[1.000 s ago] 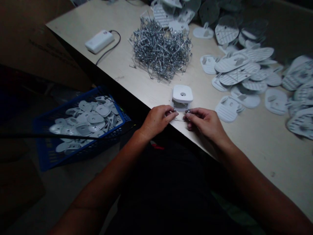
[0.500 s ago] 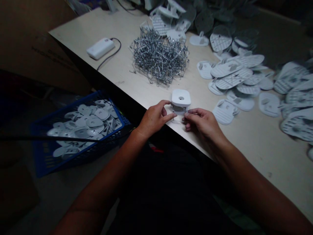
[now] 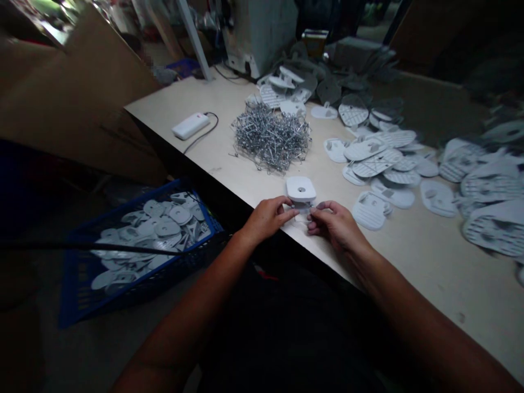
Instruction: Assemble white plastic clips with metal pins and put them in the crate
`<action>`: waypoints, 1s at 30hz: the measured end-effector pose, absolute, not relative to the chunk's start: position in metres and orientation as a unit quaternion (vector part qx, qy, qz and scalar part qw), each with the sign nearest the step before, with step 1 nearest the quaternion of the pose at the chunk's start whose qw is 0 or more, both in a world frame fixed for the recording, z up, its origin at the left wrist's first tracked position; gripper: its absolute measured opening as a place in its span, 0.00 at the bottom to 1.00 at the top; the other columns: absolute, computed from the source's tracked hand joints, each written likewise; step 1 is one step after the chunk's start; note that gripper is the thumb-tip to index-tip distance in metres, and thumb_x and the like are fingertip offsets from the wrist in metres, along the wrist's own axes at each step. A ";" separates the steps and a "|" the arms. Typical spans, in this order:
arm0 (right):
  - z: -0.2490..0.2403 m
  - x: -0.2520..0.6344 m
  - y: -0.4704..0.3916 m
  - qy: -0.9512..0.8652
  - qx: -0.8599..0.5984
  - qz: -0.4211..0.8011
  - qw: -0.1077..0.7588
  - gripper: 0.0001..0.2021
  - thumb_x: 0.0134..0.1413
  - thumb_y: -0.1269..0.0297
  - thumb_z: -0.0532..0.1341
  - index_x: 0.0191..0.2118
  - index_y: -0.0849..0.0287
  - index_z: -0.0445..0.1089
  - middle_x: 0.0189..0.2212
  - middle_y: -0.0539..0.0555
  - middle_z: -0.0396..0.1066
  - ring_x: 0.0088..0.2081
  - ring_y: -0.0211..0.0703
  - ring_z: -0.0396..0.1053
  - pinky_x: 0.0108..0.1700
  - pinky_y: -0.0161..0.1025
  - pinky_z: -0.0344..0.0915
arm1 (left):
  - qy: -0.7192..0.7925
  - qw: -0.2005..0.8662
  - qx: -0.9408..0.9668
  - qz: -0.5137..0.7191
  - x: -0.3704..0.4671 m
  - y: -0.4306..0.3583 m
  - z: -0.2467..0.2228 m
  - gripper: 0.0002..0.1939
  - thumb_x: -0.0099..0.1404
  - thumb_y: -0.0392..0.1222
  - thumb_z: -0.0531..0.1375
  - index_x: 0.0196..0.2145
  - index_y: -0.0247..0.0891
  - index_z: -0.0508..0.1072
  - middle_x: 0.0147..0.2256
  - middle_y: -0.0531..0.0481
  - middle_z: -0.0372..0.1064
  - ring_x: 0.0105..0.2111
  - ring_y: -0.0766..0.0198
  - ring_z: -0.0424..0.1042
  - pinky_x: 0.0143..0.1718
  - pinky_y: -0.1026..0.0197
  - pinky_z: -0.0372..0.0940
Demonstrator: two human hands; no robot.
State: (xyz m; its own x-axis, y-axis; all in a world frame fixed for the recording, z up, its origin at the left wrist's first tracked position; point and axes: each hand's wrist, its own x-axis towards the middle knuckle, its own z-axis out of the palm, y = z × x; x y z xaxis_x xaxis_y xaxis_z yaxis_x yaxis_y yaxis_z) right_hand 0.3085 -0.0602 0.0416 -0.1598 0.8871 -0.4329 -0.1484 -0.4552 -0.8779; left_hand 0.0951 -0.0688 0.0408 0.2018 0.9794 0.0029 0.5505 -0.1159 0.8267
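A white plastic part [image 3: 301, 188] with a rounded-square top and a small hole stands near the table's front edge. A thin bent metal wire [image 3: 303, 206] crosses its lower side, close to my fingers; its full shape is too small to make out. My left hand [image 3: 270, 217] pinches with thumb and index finger at the left end of this wire, beside the part. At the right end, my right hand [image 3: 335, 222] has its thumb and fingertips closed on the wire, other fingers curled below. A heap of bent metal wires [image 3: 272, 136] lies just beyond the part.
White ridged oval plastic pieces [image 3: 376, 164] are strewn over the right side of the table [image 3: 413, 256]. Below left, a blue crate [image 3: 77, 295] holds similar white parts. A white power bank [image 3: 190, 126] with a cable lies at the far left; a large cardboard box stands behind the crate.
The view has tilted upward, so the table sits lower and more background shows. Both hands stay at the white part with nearly the same grip.
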 end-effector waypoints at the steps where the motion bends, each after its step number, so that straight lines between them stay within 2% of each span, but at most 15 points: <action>1: 0.043 0.311 -0.064 -0.352 -0.519 0.683 0.375 0.24 0.42 0.59 0.78 0.40 0.55 0.64 0.24 0.51 0.75 0.25 0.43 0.74 0.28 0.39 0.77 | 0.564 0.361 0.682 0.294 0.096 -0.075 0.042 0.16 0.69 0.52 0.65 0.47 0.38 0.80 0.29 0.55 0.71 0.30 0.65 0.68 0.33 0.63 0.58; 6: 0.035 0.325 -0.092 -0.334 -0.509 0.718 0.337 0.28 0.42 0.51 0.81 0.42 0.57 0.68 0.27 0.51 0.75 0.28 0.43 0.74 0.34 0.39 0.77 | 0.589 0.350 0.670 0.284 0.102 -0.112 0.047 0.19 0.68 0.56 0.66 0.49 0.42 0.81 0.31 0.54 0.73 0.31 0.64 0.71 0.34 0.64 0.60; 8: 0.028 0.328 -0.098 -0.319 -0.503 0.732 0.329 0.30 0.41 0.48 0.82 0.42 0.58 0.69 0.30 0.53 0.76 0.29 0.43 0.73 0.32 0.37 0.74 | 0.616 0.338 0.650 0.289 0.104 -0.122 0.046 0.26 0.64 0.60 0.69 0.54 0.43 0.78 0.34 0.54 0.75 0.32 0.63 0.72 0.33 0.63 0.62; 10: 0.024 0.329 -0.101 -0.311 -0.498 0.747 0.311 0.31 0.39 0.46 0.82 0.41 0.58 0.70 0.26 0.51 0.73 0.26 0.40 0.69 0.28 0.34 0.70 | 0.643 0.328 0.629 0.287 0.104 -0.125 0.047 0.35 0.58 0.62 0.72 0.58 0.42 0.75 0.38 0.51 0.78 0.34 0.60 0.75 0.36 0.61 0.67; 12: 0.025 0.328 -0.102 -0.299 -0.494 0.758 0.302 0.32 0.36 0.45 0.83 0.41 0.59 0.71 0.23 0.48 0.70 0.25 0.37 0.66 0.26 0.32 0.68 | 0.650 0.319 0.628 0.285 0.103 -0.125 0.052 0.44 0.55 0.62 0.74 0.63 0.41 0.71 0.46 0.46 0.79 0.38 0.56 0.77 0.42 0.57 0.71; 14: 0.029 0.327 -0.102 -0.277 -0.503 0.762 0.301 0.36 0.31 0.48 0.85 0.44 0.58 0.72 0.27 0.49 0.72 0.27 0.38 0.69 0.29 0.33 0.72 | 0.627 0.310 0.658 0.279 0.100 -0.120 0.058 0.49 0.54 0.59 0.75 0.69 0.42 0.66 0.55 0.42 0.77 0.45 0.53 0.78 0.51 0.52 0.73; 16: 0.033 0.326 -0.101 -0.255 -0.514 0.760 0.306 0.41 0.26 0.53 0.86 0.48 0.58 0.71 0.32 0.50 0.76 0.30 0.42 0.72 0.34 0.37 0.77 | 0.583 0.300 0.708 0.264 0.097 -0.113 0.062 0.45 0.58 0.57 0.73 0.69 0.46 0.66 0.61 0.42 0.73 0.53 0.50 0.76 0.59 0.49 0.70; 19: 0.037 0.326 -0.100 -0.223 -0.523 0.758 0.319 0.47 0.22 0.58 0.87 0.54 0.56 0.69 0.36 0.52 0.78 0.33 0.46 0.76 0.38 0.40 0.81 | 0.531 0.290 0.759 0.239 0.093 -0.102 0.061 0.33 0.63 0.58 0.69 0.64 0.51 0.73 0.61 0.44 0.72 0.59 0.49 0.74 0.62 0.49 0.68; 21: 0.037 0.327 -0.099 -0.193 -0.522 0.763 0.328 0.52 0.20 0.61 0.87 0.57 0.55 0.67 0.39 0.54 0.79 0.37 0.51 0.79 0.39 0.41 0.82 | 0.521 0.289 0.767 0.240 0.091 -0.097 0.058 0.30 0.65 0.59 0.68 0.62 0.52 0.75 0.56 0.45 0.75 0.55 0.52 0.76 0.59 0.51 0.70; 24: 0.034 0.329 -0.097 -0.155 -0.514 0.768 0.349 0.54 0.20 0.61 0.86 0.61 0.53 0.66 0.44 0.58 0.80 0.43 0.58 0.81 0.40 0.43 0.84 | 0.513 0.292 0.765 0.258 0.088 -0.094 0.055 0.28 0.66 0.56 0.68 0.61 0.49 0.77 0.50 0.45 0.77 0.44 0.57 0.77 0.53 0.55 0.72; 27: 0.032 0.329 -0.094 -0.156 -0.516 0.754 0.376 0.54 0.22 0.59 0.85 0.62 0.50 0.65 0.48 0.59 0.80 0.47 0.63 0.81 0.41 0.43 0.84 | 0.501 0.300 0.764 0.273 0.086 -0.094 0.054 0.26 0.66 0.53 0.67 0.60 0.48 0.77 0.49 0.45 0.76 0.35 0.62 0.74 0.48 0.57 0.72; 30: 0.031 0.327 -0.093 -0.185 -0.527 0.735 0.385 0.54 0.21 0.55 0.85 0.60 0.51 0.65 0.49 0.62 0.80 0.49 0.66 0.80 0.43 0.45 0.84 | 0.495 0.303 0.763 0.284 0.086 -0.094 0.049 0.28 0.62 0.50 0.68 0.60 0.48 0.78 0.50 0.45 0.76 0.34 0.64 0.74 0.46 0.58 0.73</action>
State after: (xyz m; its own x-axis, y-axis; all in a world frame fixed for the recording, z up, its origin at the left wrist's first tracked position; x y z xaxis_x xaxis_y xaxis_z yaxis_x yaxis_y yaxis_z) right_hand 0.3273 -0.0929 0.0313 -0.1484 0.7610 -0.6316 -0.3712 -0.6348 -0.6776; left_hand 0.0863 -0.0935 0.0494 0.3491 0.9274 0.1346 0.5832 -0.3274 0.7434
